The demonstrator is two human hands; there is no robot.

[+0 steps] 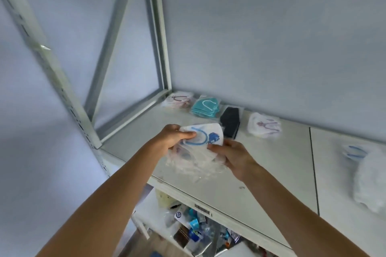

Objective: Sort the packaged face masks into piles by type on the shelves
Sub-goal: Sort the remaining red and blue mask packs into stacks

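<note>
From the head camera, both hands meet over the near left part of the white shelf [240, 173]. The left hand [174, 136] pinches the left end of a packaged white mask with blue ear loops [205, 135], thumb on top and fingers curled beneath it. The right hand [231, 157] grips the clear plastic wrapping at the mask's right and near edge, thumb pointing left onto the packet. The mask spans the gap between the two grips, tilted toward the camera, and a loose bunch of further clear packets [194, 165] hangs below it, gathered between the hands; which hand carries most of that bunch cannot be told.

Along the far edge of the shelf, against the wall, four piles lie in a row: a white pile with reddish loops [179, 101] at far left, a teal pile [205, 107] just beside it, a black pile [230, 122] next, and a white pile with purple loops [264, 125] set a little apart to the right. At the right edge lies a blurred heap of white packets [367, 175], some with blue loops. Mixed packaged items [198, 229] crowd the lower shelf.
</note>
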